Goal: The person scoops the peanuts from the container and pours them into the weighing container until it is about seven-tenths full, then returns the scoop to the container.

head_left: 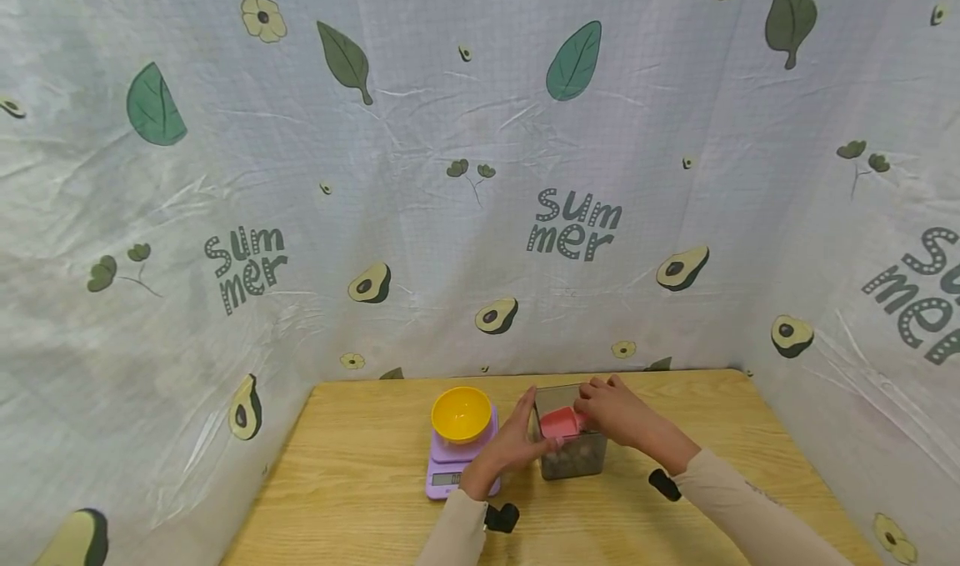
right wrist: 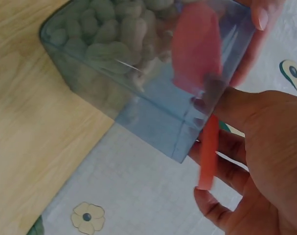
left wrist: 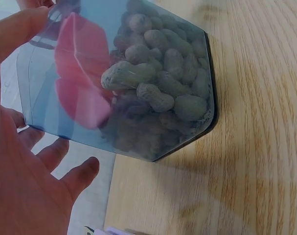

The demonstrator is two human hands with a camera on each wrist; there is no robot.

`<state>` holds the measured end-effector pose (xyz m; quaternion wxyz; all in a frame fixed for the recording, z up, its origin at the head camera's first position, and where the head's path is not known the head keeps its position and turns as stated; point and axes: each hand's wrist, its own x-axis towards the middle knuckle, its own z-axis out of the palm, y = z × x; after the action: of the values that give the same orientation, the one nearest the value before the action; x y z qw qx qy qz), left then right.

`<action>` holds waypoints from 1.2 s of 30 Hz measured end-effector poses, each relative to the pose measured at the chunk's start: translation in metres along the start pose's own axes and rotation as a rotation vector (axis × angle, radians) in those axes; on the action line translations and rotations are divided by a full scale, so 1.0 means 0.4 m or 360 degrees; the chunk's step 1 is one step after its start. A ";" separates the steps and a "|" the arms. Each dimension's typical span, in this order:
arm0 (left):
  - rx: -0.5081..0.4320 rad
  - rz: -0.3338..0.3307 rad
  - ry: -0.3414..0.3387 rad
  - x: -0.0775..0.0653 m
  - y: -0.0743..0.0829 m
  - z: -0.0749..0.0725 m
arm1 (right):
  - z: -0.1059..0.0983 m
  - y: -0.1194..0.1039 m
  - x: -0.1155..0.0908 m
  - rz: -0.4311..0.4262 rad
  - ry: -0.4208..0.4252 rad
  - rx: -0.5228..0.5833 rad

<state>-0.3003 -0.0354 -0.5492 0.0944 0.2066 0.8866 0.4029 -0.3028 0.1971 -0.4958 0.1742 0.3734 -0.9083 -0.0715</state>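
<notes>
a pink plastic scoop with a redder handle (head_left: 558,423) sits partly inside a tall, clear grey-tinted plastic container (head_left: 557,398), its bowl above or against the brown unshelled peanuts (left wrist: 154,98) that fill the lower part. the container stands on the pale wood-grained desk (head_left: 360,466). the right hand (head_left: 618,413) has the scoop's handle pinched between thumb and fingers at the far right of the rim. the left hand (head_left: 510,445) grips the near left corner, thumb over the near side and fingers spread along the left wall; the smallest finger seems to stand clear of the plastic.

the likeliest trouble is the scoop jamming: the peanuts are chunky and knobbly, so a straight push could stall on them, and levering the handle against the rim could tip the container, since the left hand's hold looks light. an overfull or tilted scoop could shed nuts onto the desk.

just left of the container is a lilac kitchen scale (head_left: 437,466) bearing a glossy yellow round bowl (head_left: 461,416). the left wrist overlaps the scale's near corner in the head view; whether they touch i cannot tell, but a careless sweep could jog it.
</notes>
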 end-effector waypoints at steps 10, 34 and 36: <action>-0.0028 0.0033 -0.0035 0.005 0.004 -0.002 | -0.016 0.003 -0.019 0.0019 0.0050 -0.0187; -0.0024 0.0104 -0.0076 0.007 0.002 -0.007 | -0.067 0.027 0.008 -0.0232 0.0063 -0.0719; -0.0051 0.0120 -0.0080 0.007 0.003 -0.007 | -0.056 0.029 0.012 -0.0239 0.0028 -0.0712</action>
<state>-0.3037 -0.0354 -0.5465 0.1048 0.2483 0.8690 0.4150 -0.3051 0.2019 -0.4708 0.2548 0.3926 -0.8380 -0.2805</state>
